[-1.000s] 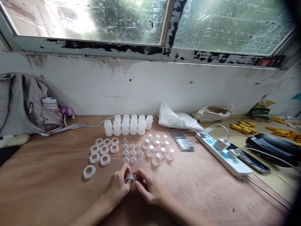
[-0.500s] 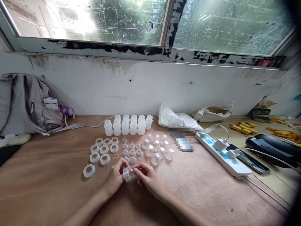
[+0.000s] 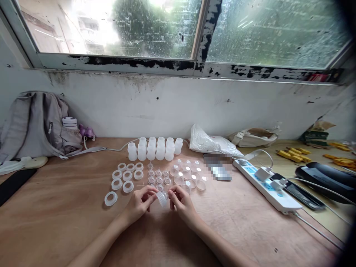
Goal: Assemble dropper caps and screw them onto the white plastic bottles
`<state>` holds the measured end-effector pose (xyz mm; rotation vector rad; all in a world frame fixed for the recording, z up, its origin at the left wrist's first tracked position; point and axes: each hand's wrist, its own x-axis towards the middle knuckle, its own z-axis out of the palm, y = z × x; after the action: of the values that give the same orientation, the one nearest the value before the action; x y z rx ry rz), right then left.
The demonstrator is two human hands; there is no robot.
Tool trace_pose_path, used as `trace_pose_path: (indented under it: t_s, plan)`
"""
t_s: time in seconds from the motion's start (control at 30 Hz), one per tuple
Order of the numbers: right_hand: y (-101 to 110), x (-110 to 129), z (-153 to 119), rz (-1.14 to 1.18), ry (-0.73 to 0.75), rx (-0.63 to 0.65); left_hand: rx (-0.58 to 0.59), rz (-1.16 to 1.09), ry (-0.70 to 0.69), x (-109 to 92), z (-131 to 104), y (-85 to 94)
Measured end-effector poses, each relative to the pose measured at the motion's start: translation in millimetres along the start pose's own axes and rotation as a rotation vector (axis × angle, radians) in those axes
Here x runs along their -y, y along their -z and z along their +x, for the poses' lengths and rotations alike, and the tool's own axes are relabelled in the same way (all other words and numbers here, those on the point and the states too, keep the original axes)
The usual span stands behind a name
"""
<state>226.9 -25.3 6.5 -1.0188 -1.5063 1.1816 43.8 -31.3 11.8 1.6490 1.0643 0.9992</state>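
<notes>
My left hand (image 3: 140,204) grips the edge of a translucent ribbed bottle collar (image 3: 161,199), tilted over the wooden table. A clear bottle nipple (image 3: 166,194) sits in the collar, and my right hand (image 3: 182,203) pinches its tip on the right side. Just beyond my hands lie several clear nipples (image 3: 159,180), partly hidden by my fingers. To their left are several loose white collars (image 3: 128,186). Several round clear caps (image 3: 201,185) lie to the right. Behind these stand small frosted bottles (image 3: 151,151) without tops, in rows.
A white power strip (image 3: 267,187) with plugs and cables runs along the right. Near it lie a blurred-out phone-like object (image 3: 219,172) and a white plastic bag (image 3: 205,141). A grey backpack (image 3: 41,122) stands at the back left, by a black flat object (image 3: 16,185).
Both hands and the collar have moved slightly right and away from me. The collar is now tilted differently, and my right fingers are drawn a little apart from it. The view has shifted slightly.
</notes>
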Motion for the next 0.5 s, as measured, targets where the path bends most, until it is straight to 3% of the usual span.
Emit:
trace_pose_path:
  t_s: [0.1, 0.23, 0.37, 0.5]
  plan:
    - [9.7, -2.6, 4.8, -0.031, 0.045, -0.055, -0.235, 0.041, -0.012, -3.8, 9.9, 22.1]
    - [12.3, -2.3, 6.6, -0.101, 0.090, -0.070, -0.629, 0.235, -0.056, 0.5, 54.6, 72.4]
    - [5.6, -0.6, 1.9, -0.168, 0.129, -0.032, -0.661, 0.375, 0.033, 16.5, 102.5, 114.1]
    - [4.2, -1.0, 0.1, -0.212, 0.155, -0.030, -0.560, 0.400, 0.115, 27.1, 121.9, 127.8]
